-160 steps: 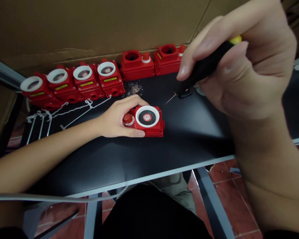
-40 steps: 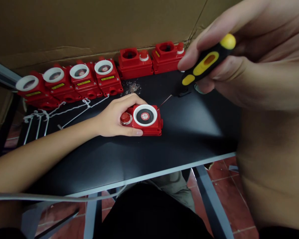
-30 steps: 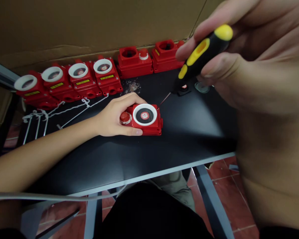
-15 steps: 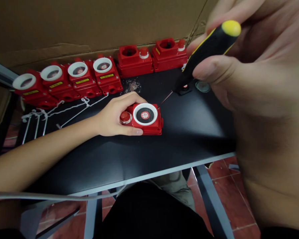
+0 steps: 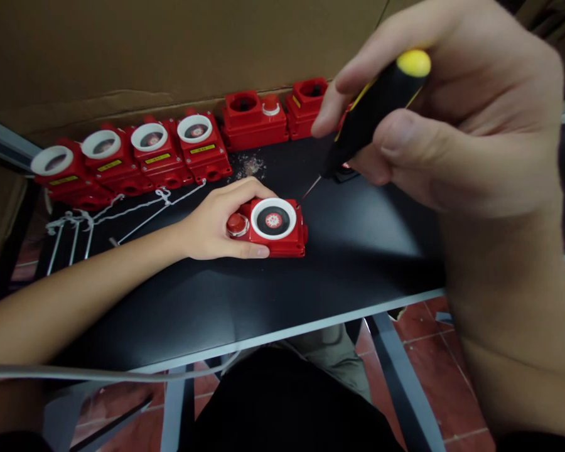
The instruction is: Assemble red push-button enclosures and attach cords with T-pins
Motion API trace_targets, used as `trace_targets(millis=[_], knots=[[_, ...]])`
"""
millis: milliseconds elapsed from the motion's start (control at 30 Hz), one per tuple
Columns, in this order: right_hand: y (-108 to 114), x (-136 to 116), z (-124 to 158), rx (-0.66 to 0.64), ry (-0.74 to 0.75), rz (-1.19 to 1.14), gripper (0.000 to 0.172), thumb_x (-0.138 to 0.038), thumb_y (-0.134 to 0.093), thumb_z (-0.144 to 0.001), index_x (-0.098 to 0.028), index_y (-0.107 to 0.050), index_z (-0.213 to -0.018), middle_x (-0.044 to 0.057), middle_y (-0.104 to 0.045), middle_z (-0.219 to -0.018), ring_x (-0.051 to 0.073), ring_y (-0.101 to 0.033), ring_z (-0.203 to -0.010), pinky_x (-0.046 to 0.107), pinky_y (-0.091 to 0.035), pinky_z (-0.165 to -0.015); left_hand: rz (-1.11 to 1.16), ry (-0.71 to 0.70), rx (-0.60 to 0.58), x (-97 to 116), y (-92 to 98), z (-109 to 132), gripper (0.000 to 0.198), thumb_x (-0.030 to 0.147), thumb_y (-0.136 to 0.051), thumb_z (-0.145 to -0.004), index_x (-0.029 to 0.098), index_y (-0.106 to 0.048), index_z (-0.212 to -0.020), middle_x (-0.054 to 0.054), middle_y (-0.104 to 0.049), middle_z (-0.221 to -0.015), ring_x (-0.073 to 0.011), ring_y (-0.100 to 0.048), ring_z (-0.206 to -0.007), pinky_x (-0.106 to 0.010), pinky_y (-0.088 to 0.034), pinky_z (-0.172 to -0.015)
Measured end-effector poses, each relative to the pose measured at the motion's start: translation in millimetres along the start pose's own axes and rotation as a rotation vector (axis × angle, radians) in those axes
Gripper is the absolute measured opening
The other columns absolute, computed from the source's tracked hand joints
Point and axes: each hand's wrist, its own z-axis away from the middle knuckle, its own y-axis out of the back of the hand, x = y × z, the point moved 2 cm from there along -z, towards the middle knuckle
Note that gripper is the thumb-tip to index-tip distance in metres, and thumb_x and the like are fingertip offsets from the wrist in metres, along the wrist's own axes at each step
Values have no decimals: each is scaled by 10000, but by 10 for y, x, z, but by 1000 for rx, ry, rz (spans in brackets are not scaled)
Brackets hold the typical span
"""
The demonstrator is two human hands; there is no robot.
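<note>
My left hand point(image 5: 214, 220) grips a red switch box point(image 5: 273, 229) lying on the black table point(image 5: 358, 245). The box has a white ring around a black dial and a red button at its left end. My right hand point(image 5: 456, 119), close to the camera, is closed round a black and yellow screwdriver point(image 5: 374, 103). The thin tip point(image 5: 307, 190) of the screwdriver rests at the box's far right corner.
A row of several red switch boxes point(image 5: 145, 150) lines the back of the table against a cardboard wall point(image 5: 169, 50). White strings point(image 5: 103, 213) lie at the left. Small debris point(image 5: 249, 166) lies behind the held box. The table's front edge point(image 5: 287, 336) runs above a red tiled floor.
My right hand has turned the screwdriver handle round over the frames, with its tip staying at the box's corner. My left hand and the box have kept still.
</note>
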Motion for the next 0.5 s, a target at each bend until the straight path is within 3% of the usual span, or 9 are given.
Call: trace_targets(millis=[100,233,367,500], knots=[[69,-53,-41,-158,61,155,288,-356,-877,-1005,-472,-934,-1262,9,-891,-1247,389,-867,-1110,477,-687,-578,-9,0,-2,3,1,4,681,733,-955,-949,204,-746,-1323,-105,-822,-1226,-246,-784,-1045,-365,-624,-963],[148,-42,-65,-114,71,231,278,-412,-942,-989,-462,-936,-1262,6,-897,-1183,281,-803,-792,494,-686,-589,-16,13,-6,-5,0,6,698,753,-953,-936,211,-747,-1325,-112,-830,-1237,-255,-786,-1044,-378,-632,-958],[104,-29,-54,-26,94,250,289,-413,-1020,-938,-397,-959,-1220,38,-898,-1144,315,-828,-867,495,-706,-652,-5,-7,2,-13,-1,-1,691,734,-980,-910,219,-752,-1309,-114,-835,-1225,-260,-790,-1027,-387,-640,-944],[20,-69,-40,-29,70,218,302,-311,-1030,-896,-443,-962,-1159,15,-903,-1121,377,-875,-996,520,-751,-715,3,12,-2,-21,1,-8,689,740,-980,-902,227,-751,-1300,-116,-835,-1227,-265,-790,-1030,-406,-645,-946]])
